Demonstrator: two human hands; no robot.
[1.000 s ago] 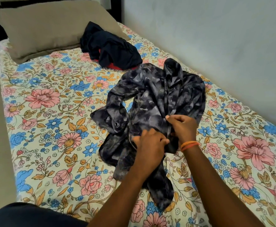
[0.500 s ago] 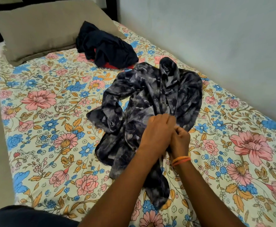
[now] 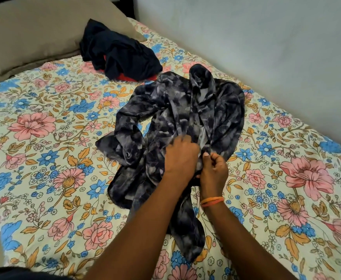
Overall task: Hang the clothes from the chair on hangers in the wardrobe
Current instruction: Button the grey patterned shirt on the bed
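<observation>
Both hands are on the dark mottled shirt point(image 3: 185, 118), crumpled mid-bed point(image 3: 44, 178) — left hand point(image 3: 180, 158) fingers curl into the front placket, right hand point(image 3: 213, 170) pinches the cloth beside it — navy clothes point(image 3: 119, 57) sit near the pillow point(image 3: 34, 31).

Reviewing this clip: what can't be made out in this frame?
Head view only:
- What the fingers of the left hand do at the shirt front: hidden by the hand's own back.
- Button or bare cloth in the right hand grip: too small to tell.
- The red item: mostly covered by the dark clothes.
- Pillow: cut off by the frame's top and left edges.
- Chair, hangers, wardrobe: out of frame.
</observation>
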